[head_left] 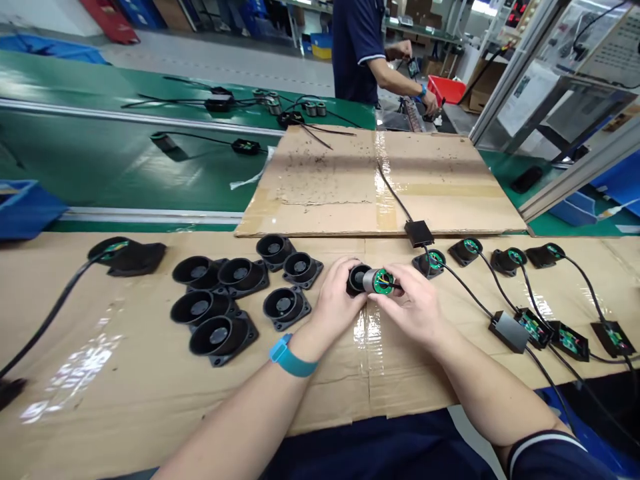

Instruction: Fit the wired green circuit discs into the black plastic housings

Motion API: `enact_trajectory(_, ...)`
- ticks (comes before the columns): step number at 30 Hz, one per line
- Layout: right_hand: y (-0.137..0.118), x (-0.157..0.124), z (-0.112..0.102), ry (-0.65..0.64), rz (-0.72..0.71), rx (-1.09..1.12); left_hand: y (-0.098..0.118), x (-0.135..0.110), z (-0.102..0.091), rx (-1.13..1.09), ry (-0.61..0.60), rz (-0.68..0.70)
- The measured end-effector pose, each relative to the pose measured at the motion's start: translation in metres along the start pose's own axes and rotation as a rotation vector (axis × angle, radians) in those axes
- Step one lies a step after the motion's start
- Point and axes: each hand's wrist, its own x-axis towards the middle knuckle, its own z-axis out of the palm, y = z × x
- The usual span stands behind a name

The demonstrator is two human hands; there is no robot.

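My left hand [336, 303] is closed round a black cup-shaped housing [356, 279] at the middle of the cardboard-covered bench. My right hand [413, 307] pinches a grey metal cylinder with a green circuit board on its end [379, 281], held against the mouth of that housing. A black cable runs from the cylinder to the right. Several empty black housings [220, 303] lie in a cluster to the left of my hands. A blue band [291, 357] is on my left wrist.
Several wired assemblies with green boards [507, 259] and small black boxes [565, 337] lie in a row on the right. A large cardboard sheet [340, 180] covers the green conveyor [125, 160] behind. Another person [367, 53] stands at the far side. A blue bin [23, 207] sits at left.
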Motion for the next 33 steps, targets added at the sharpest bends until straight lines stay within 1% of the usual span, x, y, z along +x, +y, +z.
enact_trajectory(3,-0.004,-0.004,0.008,0.006,0.001,-0.051,0.005,-0.007,0.005,0.013,-0.023,0.038)
enact_trajectory(7,-0.005,-0.008,0.017,-0.010,0.077,-0.146,0.007,-0.011,0.010,0.036,-0.015,0.054)
enact_trajectory(11,-0.004,-0.007,0.025,-0.029,0.141,-0.201,0.007,-0.010,0.010,0.015,-0.003,0.048)
enact_trajectory(14,-0.003,-0.006,0.027,-0.044,0.110,-0.195,0.007,-0.008,0.009,-0.027,0.033,0.009)
enact_trajectory(16,-0.002,-0.006,0.024,-0.093,0.060,-0.176,0.006,-0.006,0.010,-0.055,0.054,-0.021)
enact_trajectory(18,-0.001,-0.005,0.020,-0.167,0.036,-0.163,0.004,-0.006,0.011,-0.073,0.047,-0.037)
enact_trajectory(20,0.001,-0.004,0.018,-0.236,0.052,-0.152,0.004,-0.006,0.011,-0.077,-0.009,-0.038)
enact_trajectory(23,0.005,0.000,0.019,-0.326,0.096,-0.175,0.005,-0.007,0.009,-0.084,-0.154,-0.057)
enact_trajectory(27,0.010,0.006,0.022,-0.380,0.091,-0.302,0.005,-0.004,-0.002,-0.192,-0.345,-0.127)
enact_trajectory(28,0.010,0.006,0.021,-0.357,0.065,-0.313,0.004,-0.003,-0.005,-0.230,-0.359,-0.152)
enact_trajectory(29,0.010,0.005,0.020,-0.304,0.025,-0.303,0.002,-0.002,-0.007,-0.266,-0.344,-0.171)
enact_trajectory(30,0.009,0.004,0.018,-0.215,-0.016,-0.278,0.000,-0.001,-0.009,-0.299,-0.291,-0.179)
enact_trajectory(31,0.008,0.002,0.016,-0.098,-0.049,-0.247,-0.002,0.000,-0.011,-0.330,-0.209,-0.173)
enact_trajectory(33,0.007,-0.002,0.014,0.143,-0.052,-0.211,-0.004,0.001,-0.013,-0.378,-0.027,-0.140)
